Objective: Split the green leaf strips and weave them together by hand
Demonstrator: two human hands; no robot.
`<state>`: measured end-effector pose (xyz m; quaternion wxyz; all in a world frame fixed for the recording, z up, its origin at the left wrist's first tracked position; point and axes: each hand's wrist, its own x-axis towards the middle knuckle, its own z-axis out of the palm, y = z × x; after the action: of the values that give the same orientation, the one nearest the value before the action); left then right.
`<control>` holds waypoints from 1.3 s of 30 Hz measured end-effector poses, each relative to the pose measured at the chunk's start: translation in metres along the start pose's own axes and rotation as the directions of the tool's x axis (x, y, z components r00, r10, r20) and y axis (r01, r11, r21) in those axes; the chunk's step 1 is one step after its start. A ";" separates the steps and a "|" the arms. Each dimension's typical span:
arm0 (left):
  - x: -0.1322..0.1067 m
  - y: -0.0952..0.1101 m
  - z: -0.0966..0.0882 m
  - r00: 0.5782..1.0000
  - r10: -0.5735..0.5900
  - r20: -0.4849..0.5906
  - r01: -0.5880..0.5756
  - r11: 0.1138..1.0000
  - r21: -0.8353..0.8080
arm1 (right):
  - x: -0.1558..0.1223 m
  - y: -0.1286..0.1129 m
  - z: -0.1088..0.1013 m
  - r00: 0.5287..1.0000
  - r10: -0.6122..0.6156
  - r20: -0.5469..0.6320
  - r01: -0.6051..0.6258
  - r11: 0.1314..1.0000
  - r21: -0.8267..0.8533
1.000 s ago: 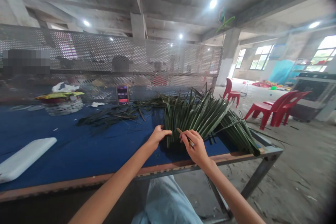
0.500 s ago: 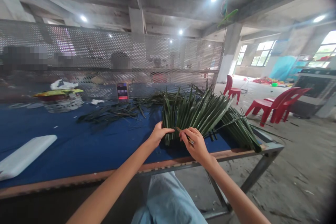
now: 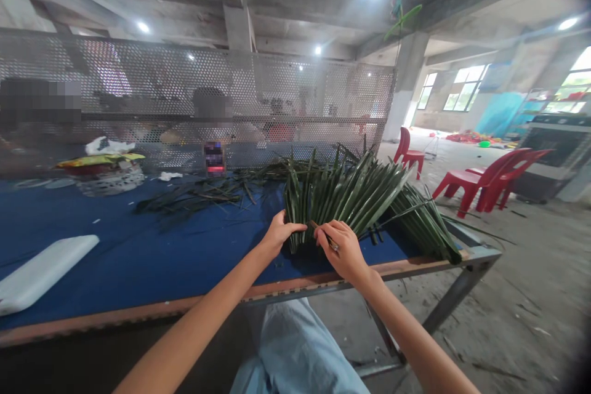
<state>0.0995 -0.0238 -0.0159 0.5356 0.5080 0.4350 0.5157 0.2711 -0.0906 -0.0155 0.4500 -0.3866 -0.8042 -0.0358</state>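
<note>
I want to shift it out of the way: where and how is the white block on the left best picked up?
Probably mid-length on the white block, from above, grip spanning its narrower width: it lies flat on the blue table, long and low, both long sides exposed.

Left hand (image 3: 279, 235): centre, gripping green leaves (image 3: 344, 194)
Right hand (image 3: 342, 247): right of centre, pinching thin tool (image 3: 333, 245)
Red chairs (image 3: 480, 176): right side
</note>
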 end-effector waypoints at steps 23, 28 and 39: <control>-0.005 0.003 0.003 1.000 0.025 -0.002 -0.025 0.999 0.025 | 0.001 0.000 0.004 0.998 0.062 -0.012 -0.060 0.995 0.083; -0.008 0.007 0.005 0.999 0.029 -0.022 -0.029 0.999 0.029 | 0.002 0.001 0.005 0.998 0.065 -0.001 -0.064 0.996 0.068; -0.007 0.002 0.003 0.996 0.077 -0.034 -0.075 0.995 0.058 | -0.001 -0.001 0.004 0.998 0.055 -0.003 -0.055 0.994 0.096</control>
<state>0.1019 -0.0308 -0.0137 0.4928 0.5300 0.4394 0.5322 0.2677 -0.0902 -0.0180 0.4713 -0.3864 -0.7927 0.0143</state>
